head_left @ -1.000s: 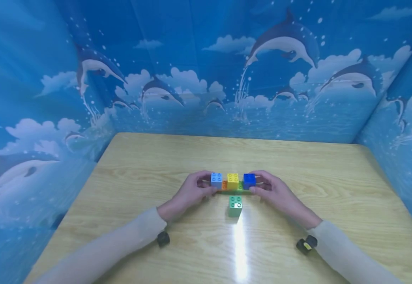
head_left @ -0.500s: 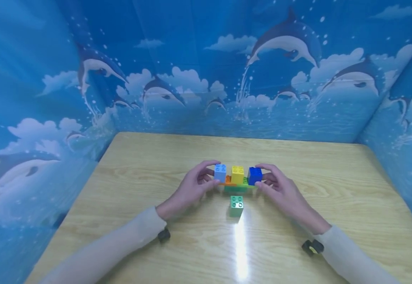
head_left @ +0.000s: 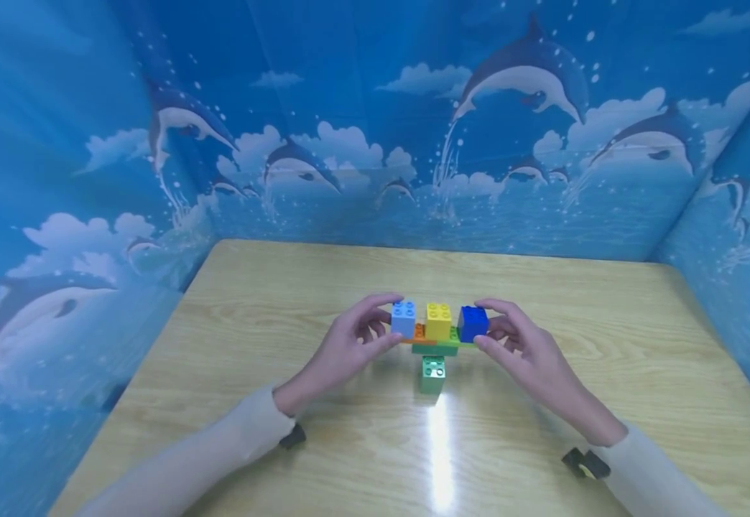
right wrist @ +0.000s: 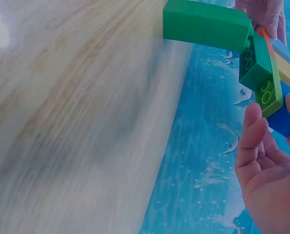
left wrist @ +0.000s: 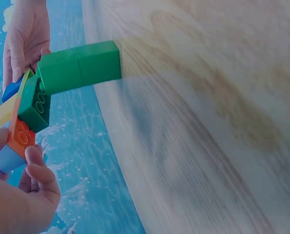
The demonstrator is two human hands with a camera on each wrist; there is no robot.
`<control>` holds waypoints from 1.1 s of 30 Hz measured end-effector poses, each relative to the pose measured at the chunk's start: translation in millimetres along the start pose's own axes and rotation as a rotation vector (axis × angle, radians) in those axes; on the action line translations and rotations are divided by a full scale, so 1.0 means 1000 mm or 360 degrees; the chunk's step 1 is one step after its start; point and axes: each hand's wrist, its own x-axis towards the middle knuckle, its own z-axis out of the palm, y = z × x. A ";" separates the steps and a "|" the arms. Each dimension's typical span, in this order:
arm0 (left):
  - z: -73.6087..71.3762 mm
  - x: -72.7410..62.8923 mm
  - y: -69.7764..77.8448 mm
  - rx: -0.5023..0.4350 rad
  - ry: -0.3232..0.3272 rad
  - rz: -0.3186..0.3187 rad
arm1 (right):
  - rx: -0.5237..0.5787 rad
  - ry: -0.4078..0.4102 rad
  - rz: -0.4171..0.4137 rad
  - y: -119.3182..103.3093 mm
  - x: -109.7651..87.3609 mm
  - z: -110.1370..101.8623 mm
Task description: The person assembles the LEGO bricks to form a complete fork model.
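Both grips are pinched on the ends of a multicoloured plastic brick assembly (head_left: 438,329): the left hand (head_left: 349,345) is closed w/ thumb and fingers on the light-blue square brick (head_left: 404,318), the right hand (head_left: 526,348) likewise on the dark-blue square brick (head_left: 473,322). A yellow square brick (head_left: 439,320) sits between them, all three on a flat row of orange and green plates. The end-to-end hold is judged to keep the row level and square over the green brick column (head_left: 433,373) standing on the light wooden desk (head_left: 543,287). In the head view the row appears directly above the column, but contact can't be judged from there. The left wrist view shows the underside: the dark-green brick (left wrist: 35,102) under the row is seen touching the column's top, slightly tilted; the right wrist view (right wrist: 254,61) shows the same joint from the other side, plus open stud sockets, hidden from the head cam. Blue dolphin-print walls surround the desk.
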 end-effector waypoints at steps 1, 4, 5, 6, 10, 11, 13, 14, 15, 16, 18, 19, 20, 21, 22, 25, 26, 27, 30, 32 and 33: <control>0.000 -0.002 0.001 -0.0003 0.0002 0.0004 | -0.0014 0.0002 -0.0020 -0.001 -0.001 0.000; 0.001 -0.008 0.006 -0.0017 0.0008 0.0012 | -0.0045 0.0006 -0.0079 -0.002 -0.003 -0.001; 0.002 -0.009 0.007 -0.0020 0.0009 0.0016 | -0.0053 0.0008 -0.0095 -0.002 -0.005 -0.001; 0.002 -0.011 0.008 -0.0020 0.0009 0.0020 | -0.0059 0.0010 -0.0108 -0.003 -0.006 -0.001; 0.005 -0.018 0.009 -0.0025 0.0000 0.0017 | -0.0078 0.0012 -0.0146 -0.002 -0.012 -0.002; 0.006 -0.020 0.009 -0.0028 -0.0002 0.0014 | -0.0083 0.0011 -0.0156 -0.002 -0.013 -0.002; 0.006 -0.022 0.009 -0.0026 -0.0004 0.0004 | -0.0095 0.0008 -0.0175 -0.002 -0.015 -0.001; 0.007 -0.023 0.009 -0.0023 -0.0005 0.0001 | -0.0105 0.0009 -0.0187 -0.002 -0.016 -0.001; 0.007 -0.024 0.009 -0.0026 -0.0004 -0.0002 | -0.0113 0.0008 -0.0197 -0.002 -0.016 0.000; 0.007 -0.025 0.009 -0.0020 -0.0002 -0.0005 | -0.0117 0.0007 -0.0209 -0.002 -0.017 0.000; 0.007 -0.026 0.009 -0.0008 0.0001 -0.0008 | -0.0124 0.0006 -0.0222 -0.001 -0.017 0.000; 0.007 -0.026 0.009 -0.0007 0.0001 -0.0006 | -0.0128 0.0008 -0.0224 -0.001 -0.018 0.001; 0.007 -0.027 0.009 -0.0008 0.0000 -0.0004 | -0.0130 0.0008 -0.0226 -0.001 -0.018 0.001; 0.007 -0.027 0.009 -0.0005 -0.0001 -0.0001 | -0.0130 0.0007 -0.0225 -0.001 -0.019 0.001; 0.007 -0.028 0.009 -0.0002 -0.0005 0.0005 | -0.0132 0.0009 -0.0224 -0.001 -0.019 0.001; 0.006 -0.029 0.008 -0.0008 -0.0013 0.0019 | -0.0133 0.0011 -0.0225 -0.001 -0.020 0.002; 0.006 -0.029 0.008 -0.0011 -0.0016 0.0023 | -0.0130 0.0013 -0.0229 -0.001 -0.021 0.002; 0.006 -0.030 0.008 -0.0012 -0.0017 0.0028 | -0.0127 0.0016 -0.0234 -0.002 -0.022 0.002; 0.006 -0.031 0.008 -0.0008 -0.0012 0.0053 | -0.0122 0.0023 -0.0254 -0.002 -0.023 0.003; 0.007 -0.032 0.007 0.0010 -0.0009 0.0082 | -0.0112 0.0027 -0.0270 -0.002 -0.024 0.003; 0.007 -0.032 0.007 0.0024 -0.0007 0.0098 | -0.0106 0.0028 -0.0279 -0.001 -0.025 0.003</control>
